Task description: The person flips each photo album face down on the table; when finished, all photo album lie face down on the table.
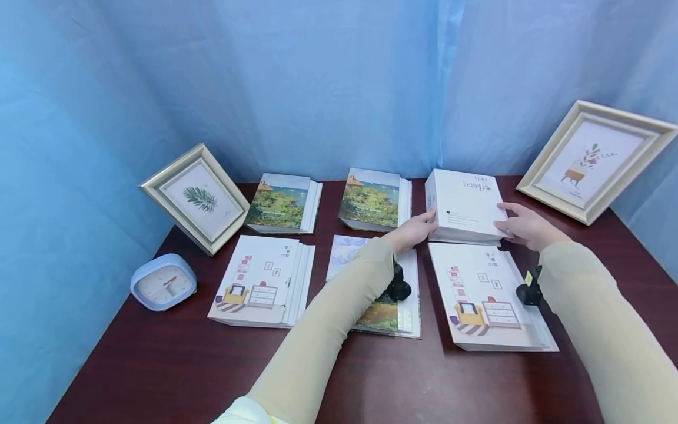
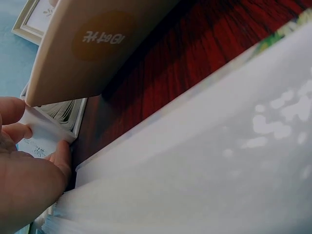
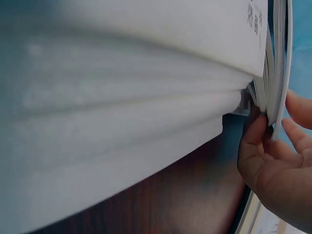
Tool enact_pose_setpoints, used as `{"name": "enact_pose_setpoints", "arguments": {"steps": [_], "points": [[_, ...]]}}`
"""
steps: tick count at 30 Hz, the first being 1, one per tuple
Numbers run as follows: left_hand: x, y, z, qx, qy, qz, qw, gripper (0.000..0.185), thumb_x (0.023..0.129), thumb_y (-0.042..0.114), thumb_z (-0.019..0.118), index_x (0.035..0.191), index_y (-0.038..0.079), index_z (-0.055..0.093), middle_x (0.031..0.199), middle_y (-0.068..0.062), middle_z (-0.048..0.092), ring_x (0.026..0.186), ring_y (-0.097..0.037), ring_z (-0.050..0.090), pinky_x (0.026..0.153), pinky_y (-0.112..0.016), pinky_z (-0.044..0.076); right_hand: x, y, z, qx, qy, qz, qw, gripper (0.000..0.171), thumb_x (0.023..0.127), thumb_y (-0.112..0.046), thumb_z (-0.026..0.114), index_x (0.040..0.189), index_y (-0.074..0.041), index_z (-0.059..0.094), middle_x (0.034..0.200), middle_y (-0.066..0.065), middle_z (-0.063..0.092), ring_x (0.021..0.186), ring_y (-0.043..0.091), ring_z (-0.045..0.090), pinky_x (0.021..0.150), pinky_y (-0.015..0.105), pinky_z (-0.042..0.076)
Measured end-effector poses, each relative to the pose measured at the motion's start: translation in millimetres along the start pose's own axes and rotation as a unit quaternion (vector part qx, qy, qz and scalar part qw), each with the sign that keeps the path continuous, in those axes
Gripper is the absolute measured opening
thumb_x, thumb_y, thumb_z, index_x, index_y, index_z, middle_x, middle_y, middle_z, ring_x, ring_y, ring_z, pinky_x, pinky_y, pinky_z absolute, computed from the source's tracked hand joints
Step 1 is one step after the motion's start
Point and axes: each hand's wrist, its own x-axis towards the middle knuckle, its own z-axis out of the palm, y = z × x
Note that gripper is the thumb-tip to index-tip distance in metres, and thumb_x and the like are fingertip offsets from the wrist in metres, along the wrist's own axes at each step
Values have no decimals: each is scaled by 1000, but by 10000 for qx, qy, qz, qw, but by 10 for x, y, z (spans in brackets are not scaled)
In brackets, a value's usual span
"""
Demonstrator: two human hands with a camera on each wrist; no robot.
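Observation:
A thick white photo album (image 1: 466, 203) with dark lettering lies in the back right, between my two hands. My left hand (image 1: 415, 231) holds its left side near the front corner; in the left wrist view the fingers (image 2: 61, 158) lie against the white cover. At the right edge my right hand (image 1: 532, 227) grips the album. The right wrist view shows thumb and fingers around the cover's edge, beside the page ends (image 3: 273, 73). Directly in front lies another white album (image 1: 492, 300) with an armchair and drawers drawn on it. My left forearm partly hides a landscape album (image 1: 381, 318).
Two garden-picture albums (image 1: 278, 200) stand in the back row, left and middle. Front left lies an armchair album (image 1: 262, 280). A leaf picture frame (image 1: 198, 197) and blue clock (image 1: 164, 282) are on the left, a plant picture frame (image 1: 595, 159) on the right. Blue curtains hang behind.

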Motion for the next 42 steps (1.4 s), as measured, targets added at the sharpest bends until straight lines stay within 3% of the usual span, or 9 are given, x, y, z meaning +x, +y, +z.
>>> {"name": "enact_pose_setpoints", "arguments": {"steps": [4, 7, 10, 16, 19, 26, 32, 38, 42], "points": [[3, 9, 1, 82, -26, 95, 9999, 53, 104, 23, 36, 153, 25, 15, 159, 10, 10, 146, -11, 10, 117, -31, 20, 22, 21, -21, 440, -107, -41, 9990, 72, 102, -12, 41, 151, -12, -11, 151, 34, 11, 124, 40, 40, 110, 56, 27], [1, 17, -4, 108, -22, 121, 9999, 53, 104, 23, 36, 153, 24, 15, 159, 10, 11, 146, -11, 10, 117, -30, 20, 39, 27, -30, 828, -123, -57, 9965, 70, 102, -9, 39, 152, -15, -10, 153, 29, 9, 104, 17, 55, 109, 50, 34], [-1, 19, -20, 94, 9, 135, 9999, 52, 104, 25, 35, 153, 24, 15, 159, 10, 11, 146, -11, 10, 117, -30, 21, 47, 26, -35, 1197, -246, -71, 9925, 70, 102, -10, 38, 152, -19, -10, 150, 23, 14, 84, -2, 55, 101, 39, 40], [-23, 29, -70, -126, -60, 500, 9987, 53, 104, 29, 34, 153, 24, 14, 160, 8, 8, 147, -12, 8, 117, -30, 19, 43, 27, -32, 1813, -508, -114, 9820, 71, 102, -15, 39, 152, -27, -10, 121, -4, 37, 84, -5, 54, 82, 23, 45], [-38, 23, -85, -108, -52, 614, 9980, 53, 105, 30, 33, 153, 23, 14, 160, 7, 8, 147, -13, 9, 117, -29, 19, 47, 30, -20, 1829, -566, -167, 9814, 71, 102, -16, 39, 152, -26, -11, 119, -5, 37, 85, -5, 54, 80, 21, 46], [-48, -19, -96, -224, 202, 644, 9975, 51, 104, 23, 36, 152, 17, 20, 159, 0, 16, 145, -18, 19, 115, -33, 25, 48, 8, 48, 751, -429, -184, 9961, 71, 102, -20, 43, 153, -16, -6, 151, 23, 17, 109, 16, 50, 100, 38, 44], [-106, 39, -113, -388, 255, 570, 9973, 51, 104, 22, 38, 152, 17, 22, 159, -3, 16, 144, -22, 24, 112, -38, 31, 35, -69, 108, -201, -398, -106, 9989, 83, 96, -35, 54, 153, -7, -1, 152, 33, 7, 126, 42, 32, 108, 58, 29], [-154, 115, -189, -325, 478, 684, 9960, 51, 103, 20, 40, 152, 18, 25, 159, -4, 18, 141, -24, 29, 109, -40, 36, 21, -232, 158, -1856, -358, -293, 9815, 89, 90, -48, 60, 150, 1, 15, 144, 38, 22, 124, 52, 34, 102, 67, 29], [-148, 158, -253, -318, 645, 779, 9944, 52, 102, 21, 42, 152, 19, 25, 158, -6, 20, 140, -27, 32, 108, -43, 38, 12, -356, 209, -2107, -391, -427, 9758, 84, 90, -44, 60, 148, 2, 20, 140, 39, 27, 121, 53, 38, 100, 66, 32]]}}
